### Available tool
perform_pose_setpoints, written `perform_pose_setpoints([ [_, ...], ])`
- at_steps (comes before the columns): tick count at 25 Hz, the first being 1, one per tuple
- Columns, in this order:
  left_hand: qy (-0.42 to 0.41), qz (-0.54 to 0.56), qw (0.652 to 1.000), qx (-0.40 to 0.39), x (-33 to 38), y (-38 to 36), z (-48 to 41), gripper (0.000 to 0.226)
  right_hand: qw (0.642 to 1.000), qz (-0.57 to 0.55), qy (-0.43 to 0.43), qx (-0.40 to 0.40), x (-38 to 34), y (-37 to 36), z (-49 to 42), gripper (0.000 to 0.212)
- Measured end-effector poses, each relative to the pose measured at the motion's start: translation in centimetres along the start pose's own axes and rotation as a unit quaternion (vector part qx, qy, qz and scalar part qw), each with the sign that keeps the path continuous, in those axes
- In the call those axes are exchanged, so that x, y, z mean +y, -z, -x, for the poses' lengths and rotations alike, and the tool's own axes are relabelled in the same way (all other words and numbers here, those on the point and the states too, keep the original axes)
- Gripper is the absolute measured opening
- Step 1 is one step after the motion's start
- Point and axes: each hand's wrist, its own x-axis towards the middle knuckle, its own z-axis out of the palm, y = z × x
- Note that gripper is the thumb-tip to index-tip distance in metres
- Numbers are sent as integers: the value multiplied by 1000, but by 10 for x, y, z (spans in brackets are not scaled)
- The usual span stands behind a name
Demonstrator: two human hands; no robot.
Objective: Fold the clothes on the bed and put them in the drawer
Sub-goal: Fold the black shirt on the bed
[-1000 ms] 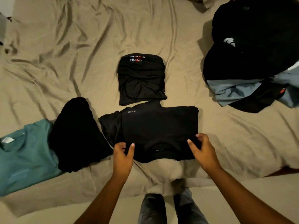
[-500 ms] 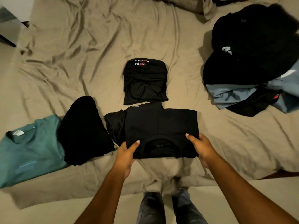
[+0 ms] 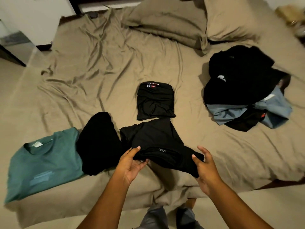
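at the bed's (image 3: pixel 239 156) near edge, left hand (image 3: pixel 130 162) and right hand (image 3: pixel 207 170) pinch the black shirt (image 3: pixel 156 139), thumbs on top; lift both ends level so folds hold.

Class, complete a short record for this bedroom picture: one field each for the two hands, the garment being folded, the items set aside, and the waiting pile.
left hand: grips the near left edge of the black shirt
right hand: holds its near right corner
garment state: partly folded, near edge raised off the bed sheet
set aside: red-print top beyond it; black garment and teal shirt to its left
waiting: heap of dark and blue clothes, on the right
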Motion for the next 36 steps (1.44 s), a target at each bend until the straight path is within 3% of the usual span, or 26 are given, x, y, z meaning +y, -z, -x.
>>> perform_pose_setpoints([
  [2,0,8,1000,-3,13,6,9,16,1000,-14,4,3,6,-11,23,25],
  [16,-56,-70,995,36,117,92,81,9,982,-172,-72,-4,98,-113,203,30],
  [21,-49,-183,981,28,167,125,98,23,964,-228,-122,-57,144,-177,251,31],
  [25,-41,-282,958,35,232,159,69,17,960,-233,-137,-74,172,-246,271,35],
  [30,9,-425,905,-24,331,202,-12,22,958,-242,-144,-44,232,-398,278,39],
  [33,33,-535,842,-58,379,222,-69,13,950,-250,-178,-50,268,-510,272,46],
  [36,37,-666,742,-71,409,245,-119,8,962,-176,-190,-89,292,-609,267,49],
])
